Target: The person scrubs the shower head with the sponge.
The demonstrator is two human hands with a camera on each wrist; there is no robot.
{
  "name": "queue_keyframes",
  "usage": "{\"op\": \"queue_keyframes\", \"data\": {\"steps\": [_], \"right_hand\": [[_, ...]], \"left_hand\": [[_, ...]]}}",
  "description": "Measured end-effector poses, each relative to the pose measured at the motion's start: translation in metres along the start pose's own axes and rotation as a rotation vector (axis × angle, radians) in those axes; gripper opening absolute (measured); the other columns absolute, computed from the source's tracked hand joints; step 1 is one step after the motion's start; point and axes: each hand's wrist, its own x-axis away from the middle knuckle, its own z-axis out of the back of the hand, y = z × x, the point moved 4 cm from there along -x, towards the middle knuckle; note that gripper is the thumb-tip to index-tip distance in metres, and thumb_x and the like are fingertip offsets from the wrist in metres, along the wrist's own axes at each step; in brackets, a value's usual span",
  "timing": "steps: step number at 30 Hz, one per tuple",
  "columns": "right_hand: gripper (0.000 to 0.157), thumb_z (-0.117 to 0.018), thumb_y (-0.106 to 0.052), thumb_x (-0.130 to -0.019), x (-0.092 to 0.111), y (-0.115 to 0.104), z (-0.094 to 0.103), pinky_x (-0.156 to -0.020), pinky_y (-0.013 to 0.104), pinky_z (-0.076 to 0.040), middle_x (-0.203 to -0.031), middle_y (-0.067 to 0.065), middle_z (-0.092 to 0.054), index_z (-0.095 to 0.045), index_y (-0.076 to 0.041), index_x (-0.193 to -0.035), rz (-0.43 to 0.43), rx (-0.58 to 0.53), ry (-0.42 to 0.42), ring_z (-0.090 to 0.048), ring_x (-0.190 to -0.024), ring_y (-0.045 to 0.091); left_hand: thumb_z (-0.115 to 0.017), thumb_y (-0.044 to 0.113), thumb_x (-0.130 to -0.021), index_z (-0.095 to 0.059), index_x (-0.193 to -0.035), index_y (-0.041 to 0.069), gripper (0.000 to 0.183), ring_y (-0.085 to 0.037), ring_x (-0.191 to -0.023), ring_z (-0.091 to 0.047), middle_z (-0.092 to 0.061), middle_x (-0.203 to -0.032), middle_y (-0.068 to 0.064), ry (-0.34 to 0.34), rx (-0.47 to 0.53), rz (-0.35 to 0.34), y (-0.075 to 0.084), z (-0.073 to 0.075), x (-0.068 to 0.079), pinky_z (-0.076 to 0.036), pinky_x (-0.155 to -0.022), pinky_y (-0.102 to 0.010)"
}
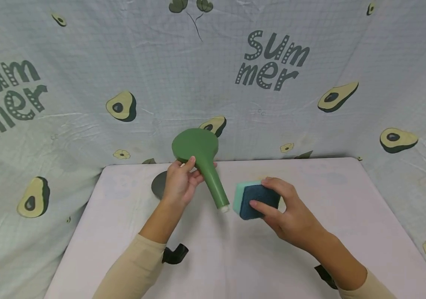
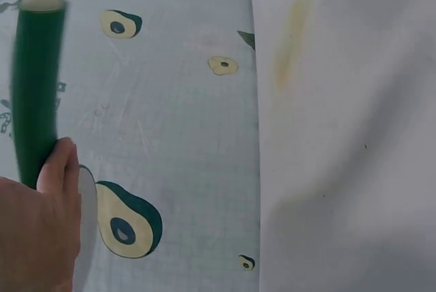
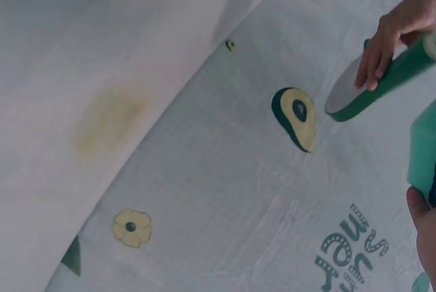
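In the head view my left hand [image 1: 180, 182] holds a green hand shower head [image 1: 198, 145] near its neck, thumb across the back. Its handle [image 2: 37, 81] slants down to the right and ends in a white tip [image 1: 224, 208]. The pale round face shows under my left fingers in the right wrist view. My right hand [image 1: 295, 216] grips a thick sponge [image 1: 259, 201], light teal foam with a dark blue scouring side, between thumb and fingers. A small gap separates the sponge from the handle's white tip. Both things are up above the table.
A dark grey disc [image 1: 158, 185] lies on the white table [image 1: 213, 265], partly hidden behind my left hand. A sheet printed with avocados [image 1: 121, 106] hangs behind and at both sides. Yellowish stains [image 3: 109, 120] mark the white surface.
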Motion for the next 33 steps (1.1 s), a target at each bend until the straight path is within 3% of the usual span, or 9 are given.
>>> {"op": "queue_keyframes", "data": {"steps": [2,4,9,13,16,23,33], "right_hand": [[0.03,-0.044,-0.031,-0.112,0.005,0.007,0.005,-0.124,0.027,-0.031,-0.144,0.029,-0.042,-0.062,-0.016,-0.132,-0.025,-0.015,0.016,-0.048,-0.129,0.043],[0.033,-0.044,-0.033,-0.112,0.01,0.014,0.01,-0.124,0.021,-0.025,-0.146,0.031,-0.04,-0.061,-0.014,-0.132,-0.057,-0.024,0.018,-0.046,-0.131,0.043],[0.04,-0.047,-0.039,-0.11,0.019,0.029,0.015,-0.122,0.018,-0.026,-0.148,0.035,-0.042,-0.06,-0.009,-0.134,-0.126,-0.042,0.023,-0.045,-0.136,0.043],[0.044,-0.047,-0.041,-0.11,0.023,0.038,0.017,-0.121,0.017,-0.027,-0.148,0.034,-0.043,-0.059,-0.008,-0.135,-0.164,-0.046,0.003,-0.045,-0.136,0.043],[0.046,-0.046,-0.044,-0.11,0.026,0.043,0.017,-0.118,0.012,-0.028,-0.149,0.032,-0.043,-0.057,-0.007,-0.136,-0.197,-0.052,-0.018,-0.047,-0.134,0.041],[0.054,-0.045,-0.051,-0.108,0.033,0.053,0.016,-0.113,0.006,-0.026,-0.154,0.028,-0.039,-0.054,-0.009,-0.14,-0.293,-0.079,-0.086,-0.047,-0.133,0.041],[0.057,-0.044,-0.055,-0.106,0.044,0.058,0.005,-0.11,0.004,-0.025,-0.156,0.023,-0.036,-0.051,-0.014,-0.145,-0.371,-0.125,-0.16,-0.043,-0.137,0.035]], "left_hand": [[-0.043,0.005,-0.11,-0.033,-0.155,0.001,0.046,-0.028,-0.093,-0.076,-0.049,-0.149,-0.023,-0.015,-0.043,0.013,-0.001,0.003,0.0,-0.063,-0.085,-0.042],[-0.044,0.003,-0.109,-0.035,-0.154,0.001,0.046,-0.025,-0.092,-0.076,-0.053,-0.144,-0.023,-0.026,-0.086,0.029,-0.004,0.007,0.0,-0.064,-0.084,-0.041],[-0.047,0.001,-0.108,-0.038,-0.151,0.002,0.045,-0.02,-0.089,-0.077,-0.07,-0.119,-0.01,-0.058,-0.155,0.066,-0.014,0.015,0.0,-0.064,-0.081,-0.039],[-0.05,-0.001,-0.106,-0.039,-0.151,0.004,0.046,-0.017,-0.087,-0.076,-0.075,-0.104,0.0,-0.083,-0.19,0.084,-0.024,0.021,0.001,-0.064,-0.077,-0.038],[-0.051,0.0,-0.106,-0.038,-0.152,0.005,0.048,-0.016,-0.088,-0.076,-0.074,-0.107,-0.002,-0.087,-0.223,0.104,-0.034,0.025,0.002,-0.064,-0.076,-0.038],[-0.051,0.003,-0.107,-0.036,-0.154,0.004,0.049,-0.019,-0.097,-0.074,-0.062,-0.138,-0.023,-0.062,-0.333,0.154,-0.056,0.036,0.003,-0.063,-0.079,-0.04],[-0.052,0.003,-0.106,-0.038,-0.151,-0.003,0.047,-0.027,-0.104,-0.074,-0.061,-0.139,-0.03,-0.018,-0.415,0.203,-0.081,0.045,-0.002,-0.063,-0.086,-0.047]]}}
